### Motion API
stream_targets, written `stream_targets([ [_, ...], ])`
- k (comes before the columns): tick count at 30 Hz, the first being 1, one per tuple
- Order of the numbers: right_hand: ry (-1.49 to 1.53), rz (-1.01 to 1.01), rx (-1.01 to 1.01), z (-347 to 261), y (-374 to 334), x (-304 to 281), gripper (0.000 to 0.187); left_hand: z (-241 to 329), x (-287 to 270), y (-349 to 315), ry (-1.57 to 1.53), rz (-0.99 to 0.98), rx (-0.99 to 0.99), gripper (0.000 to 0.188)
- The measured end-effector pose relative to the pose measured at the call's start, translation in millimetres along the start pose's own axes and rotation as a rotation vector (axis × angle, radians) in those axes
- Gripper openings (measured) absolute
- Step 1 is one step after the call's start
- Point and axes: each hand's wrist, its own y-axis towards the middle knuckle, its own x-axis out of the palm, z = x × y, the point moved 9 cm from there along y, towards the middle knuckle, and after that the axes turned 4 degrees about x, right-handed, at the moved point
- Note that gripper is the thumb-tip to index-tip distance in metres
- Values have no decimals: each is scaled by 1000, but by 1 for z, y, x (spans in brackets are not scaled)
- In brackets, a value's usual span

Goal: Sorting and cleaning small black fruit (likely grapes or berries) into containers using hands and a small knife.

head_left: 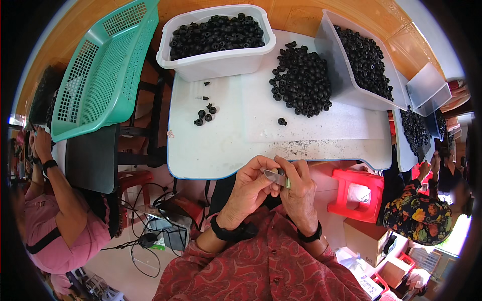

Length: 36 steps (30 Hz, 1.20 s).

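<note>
My left hand (251,181) and my right hand (298,190) meet just off the table's near edge. Both are closed, fingertips almost touching. A small knife with a short flat blade (273,176) and a bit of green at its grip is in my right hand, its blade pointing toward my left fingers. Pinched in my left fingers is a small black round part (280,171), mostly hidden by fingers and blade. Ahead lies a heap of similar black parts (303,80), with one loose part (282,121) nearer me. Several more black parts (205,116) lie at the left.
The white table (216,150) bears a white tub (216,65) and a translucent bin (346,85), both filled with black parts. Dark crumbs line its near edge. A green basket (100,75) stands left, a red stool (354,195) right. People work on both sides.
</note>
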Motion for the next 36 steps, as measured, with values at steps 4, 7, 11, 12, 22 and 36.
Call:
stream_targets([
  [4, 19, -12, 30, 3, 0, 2, 40, 0, 0, 0, -26, -6, -4, 16],
  [7, 12, -21, 42, 2, 1, 2, 38, 0, -2, 0, -12, -1, -4, 16],
  [11, -26, 5, 19, 4, 1, 3, 39, 2, -2, 0, 40, 20, -7, 14],
  [12, -38, 7, 22, 4, 1, 3, 39, 3, -3, 0, 50, 35, 1, 12],
  [22, 26, -28, 160, 32, 3, 5, 29, 12, 11, -1, 103, -13, 52, 9],
  [36, 968, -223, 552, 30, -7, 17, 15, 6, -9, -2, 143, 82, 48, 14],
])
